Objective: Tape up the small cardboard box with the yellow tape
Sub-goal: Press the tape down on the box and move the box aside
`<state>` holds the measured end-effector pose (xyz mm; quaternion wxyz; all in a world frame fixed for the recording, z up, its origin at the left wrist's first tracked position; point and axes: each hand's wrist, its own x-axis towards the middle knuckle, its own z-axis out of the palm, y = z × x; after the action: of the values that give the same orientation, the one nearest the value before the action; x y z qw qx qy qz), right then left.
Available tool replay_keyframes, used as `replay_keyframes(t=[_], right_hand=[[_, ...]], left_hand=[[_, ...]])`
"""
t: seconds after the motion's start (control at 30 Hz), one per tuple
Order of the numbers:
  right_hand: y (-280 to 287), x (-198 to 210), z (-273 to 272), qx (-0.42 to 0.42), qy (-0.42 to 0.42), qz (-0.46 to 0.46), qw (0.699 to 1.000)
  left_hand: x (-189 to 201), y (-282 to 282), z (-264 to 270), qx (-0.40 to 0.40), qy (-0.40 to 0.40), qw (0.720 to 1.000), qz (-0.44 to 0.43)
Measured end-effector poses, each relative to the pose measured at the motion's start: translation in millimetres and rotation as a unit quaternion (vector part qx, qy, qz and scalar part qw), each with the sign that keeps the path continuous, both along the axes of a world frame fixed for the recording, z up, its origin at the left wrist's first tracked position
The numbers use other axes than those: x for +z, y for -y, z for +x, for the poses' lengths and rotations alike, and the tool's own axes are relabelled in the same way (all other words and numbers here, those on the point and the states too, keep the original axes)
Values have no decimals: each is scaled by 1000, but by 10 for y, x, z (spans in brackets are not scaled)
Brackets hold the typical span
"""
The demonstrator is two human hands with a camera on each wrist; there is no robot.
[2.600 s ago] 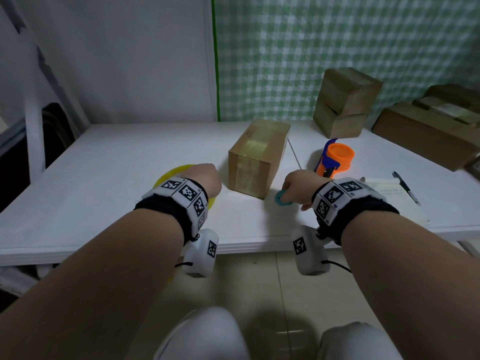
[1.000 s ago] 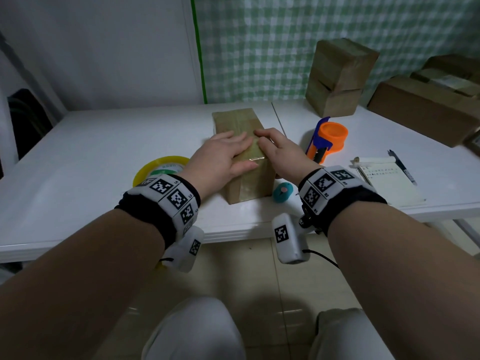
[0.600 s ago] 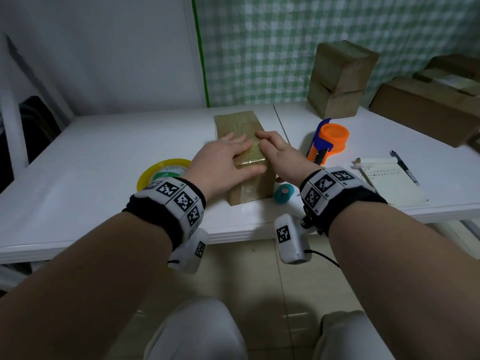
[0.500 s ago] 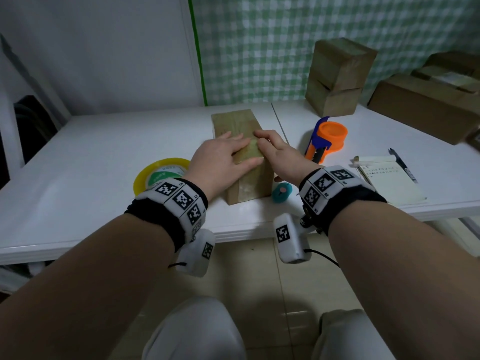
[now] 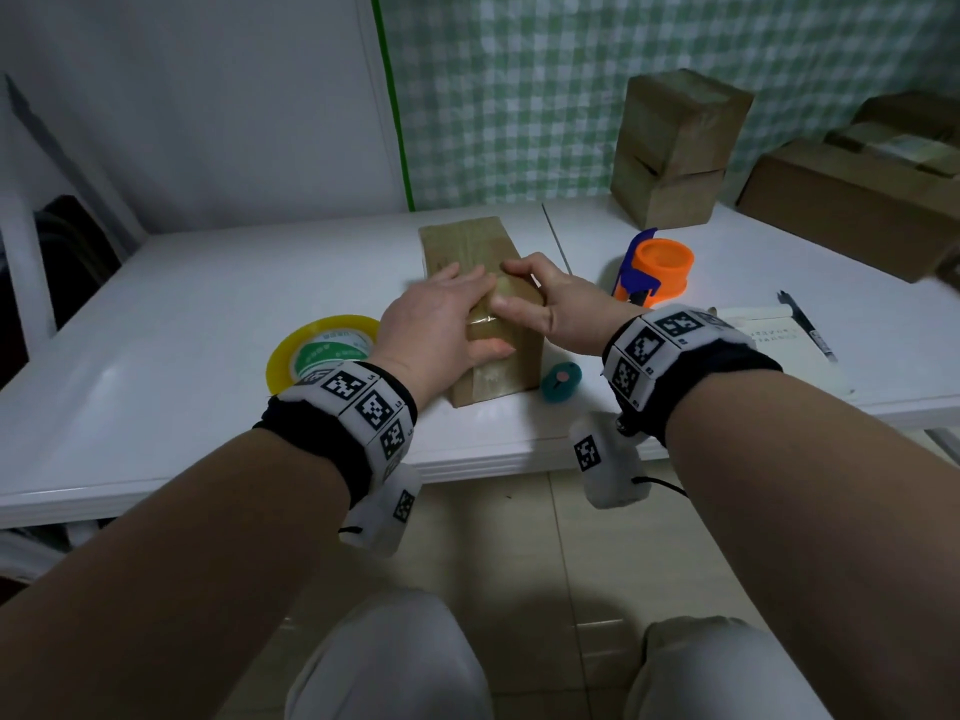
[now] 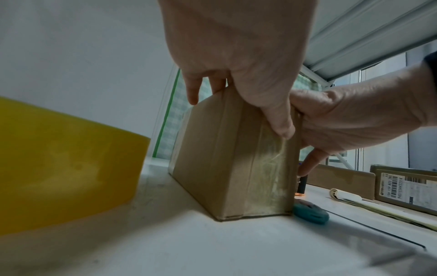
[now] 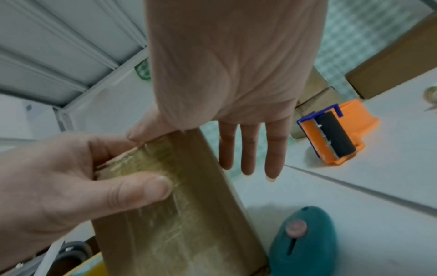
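From my head, my left hand (image 5: 441, 324) and right hand (image 5: 550, 309) lie flat-fingered atop the small cardboard box (image 5: 478, 252) mid-table, yellow tape roll (image 5: 322, 350) left. My left wrist shows my thumb (image 6: 279, 119) pressing its taped end. My right wrist shows a teal cutter (image 7: 305, 240) beside it, orange dispenser (image 7: 335, 130) beyond.

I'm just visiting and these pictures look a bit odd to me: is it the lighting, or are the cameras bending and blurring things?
Head view: dim room, table edge bows with the wide lens. Left wrist view: the yellow tape roll looms huge and soft, the small cardboard box leans. Right wrist view: left hand blurred close to the lens, tape on the box glints.
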<state>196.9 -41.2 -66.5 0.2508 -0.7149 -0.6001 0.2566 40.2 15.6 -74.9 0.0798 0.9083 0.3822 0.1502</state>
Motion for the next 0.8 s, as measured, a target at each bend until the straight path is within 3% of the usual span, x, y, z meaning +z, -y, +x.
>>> replay_keyframes(t=[0.4,0.8], right_hand=[[-15,-3,64,56,135,-2,989],[32,15,12,31,129,-12,991]], left_hand=[[44,-123,-97,-46,-46,998,-23],[80,-141,-124,-68,-78,994,-28]])
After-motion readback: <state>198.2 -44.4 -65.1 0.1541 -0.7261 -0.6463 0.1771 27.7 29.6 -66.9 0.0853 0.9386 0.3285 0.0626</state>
